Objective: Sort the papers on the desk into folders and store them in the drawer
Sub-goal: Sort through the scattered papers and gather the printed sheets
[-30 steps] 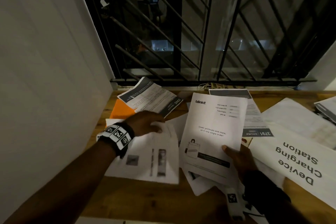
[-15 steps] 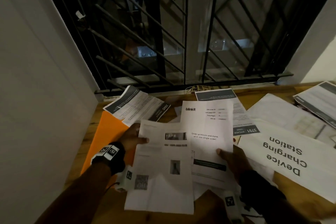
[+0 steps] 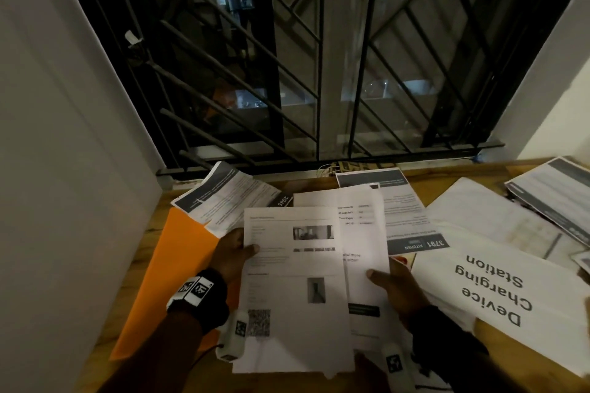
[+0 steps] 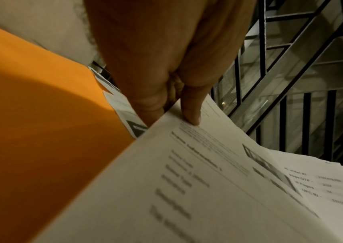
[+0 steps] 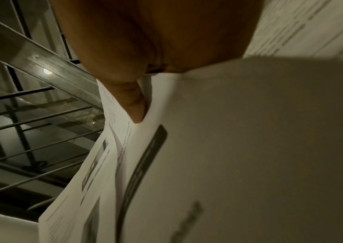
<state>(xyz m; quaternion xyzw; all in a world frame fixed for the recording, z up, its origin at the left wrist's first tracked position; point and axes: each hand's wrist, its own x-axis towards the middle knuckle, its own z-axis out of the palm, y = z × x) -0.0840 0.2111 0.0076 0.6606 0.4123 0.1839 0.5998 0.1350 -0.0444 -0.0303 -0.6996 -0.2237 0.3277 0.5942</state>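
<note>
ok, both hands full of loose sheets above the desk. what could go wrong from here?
1. The left hand pinches the photo sheet only at its edge, and the right hand holds the order sheet the same way; the pages overlap unaligned, so one could slip or crease.
2. The orange folder is partly covered by the 2945 sheet, which may slide off when the folder is opened.
3. Dim light and blur make misfiling likely.

Home desk nook: wooden desk [image 3: 453, 173], scattered papers [image 3: 498, 277], barred window [image 3: 319, 73].
</note>
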